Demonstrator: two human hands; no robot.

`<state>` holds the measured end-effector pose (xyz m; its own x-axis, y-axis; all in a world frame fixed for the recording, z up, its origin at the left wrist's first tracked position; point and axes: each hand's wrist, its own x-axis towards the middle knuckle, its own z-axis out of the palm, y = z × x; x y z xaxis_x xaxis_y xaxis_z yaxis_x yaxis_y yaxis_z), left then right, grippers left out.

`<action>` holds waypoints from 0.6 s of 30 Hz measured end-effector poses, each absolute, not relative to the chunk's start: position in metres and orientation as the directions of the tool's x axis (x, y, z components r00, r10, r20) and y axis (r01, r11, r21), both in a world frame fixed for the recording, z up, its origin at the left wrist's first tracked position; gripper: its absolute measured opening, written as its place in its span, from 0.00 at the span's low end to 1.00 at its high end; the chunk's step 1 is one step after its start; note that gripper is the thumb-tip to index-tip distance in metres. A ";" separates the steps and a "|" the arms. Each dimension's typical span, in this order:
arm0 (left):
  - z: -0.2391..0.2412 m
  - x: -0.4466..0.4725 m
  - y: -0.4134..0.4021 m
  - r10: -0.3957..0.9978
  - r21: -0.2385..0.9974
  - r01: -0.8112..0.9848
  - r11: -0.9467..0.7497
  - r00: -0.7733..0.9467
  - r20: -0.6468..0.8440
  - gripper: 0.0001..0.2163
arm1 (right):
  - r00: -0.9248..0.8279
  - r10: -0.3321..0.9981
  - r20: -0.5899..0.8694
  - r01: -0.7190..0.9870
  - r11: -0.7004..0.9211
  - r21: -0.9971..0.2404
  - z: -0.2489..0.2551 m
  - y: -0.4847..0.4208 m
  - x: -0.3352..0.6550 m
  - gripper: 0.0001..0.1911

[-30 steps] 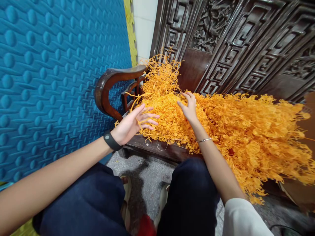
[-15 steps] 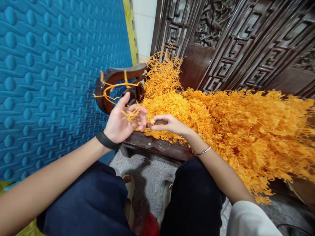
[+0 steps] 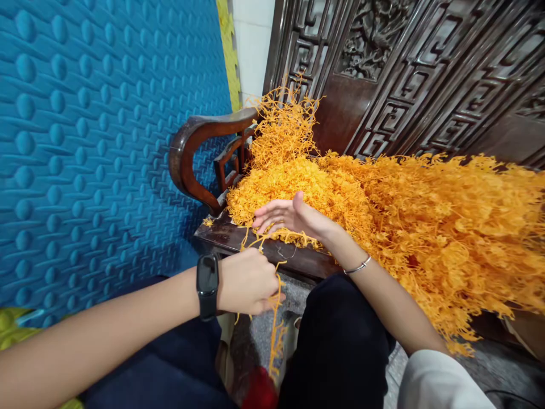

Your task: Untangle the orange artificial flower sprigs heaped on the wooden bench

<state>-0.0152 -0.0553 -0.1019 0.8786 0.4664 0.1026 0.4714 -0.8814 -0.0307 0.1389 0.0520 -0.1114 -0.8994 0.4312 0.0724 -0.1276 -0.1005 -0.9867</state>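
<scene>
A big heap of orange, stringy plastic sprigs covers the seat of a dark wooden bench. My left hand, with a black watch on the wrist, is closed on an orange sprig that dangles down between my knees. My right hand, a thin bangle on its wrist, lies with fingers stretched flat on the near left edge of the heap, just above the bench's front rail.
A blue embossed foam mat lines the wall on the left. The bench has a curved armrest and a carved wooden back. My knees in dark trousers are over a grey speckled floor.
My left hand turned over and dropped from beside the armrest to below the bench edge, pulling a sprig down with it. My right hand opened flat on the heap.
</scene>
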 end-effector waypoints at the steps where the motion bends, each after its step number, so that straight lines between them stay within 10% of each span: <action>1: -0.104 -0.017 -0.053 0.477 -0.059 0.483 -0.873 0.874 0.097 0.18 | -0.914 0.391 0.105 -0.148 -0.083 -0.985 -0.110 0.051 0.141 0.42; 5: -0.108 -0.023 -0.045 0.530 -0.117 0.530 -0.840 0.847 0.032 0.16 | -0.939 0.319 0.128 -0.124 0.032 -0.992 -0.104 0.043 0.145 0.31; 8: -0.104 -0.027 -0.039 0.549 -0.024 0.549 -0.835 0.836 0.005 0.16 | -0.843 0.525 0.119 -0.079 0.098 -0.992 -0.102 0.040 0.144 0.14; 14: -0.078 -0.038 -0.026 0.756 0.788 0.255 -0.560 0.546 0.360 0.12 | -0.519 0.837 0.171 -0.239 0.050 -0.970 -0.116 0.064 0.154 0.09; 18: -0.078 -0.047 -0.010 0.923 0.926 -0.222 -0.305 0.169 0.345 0.19 | -0.514 0.848 0.131 -0.244 0.002 -0.970 -0.122 0.077 0.165 0.11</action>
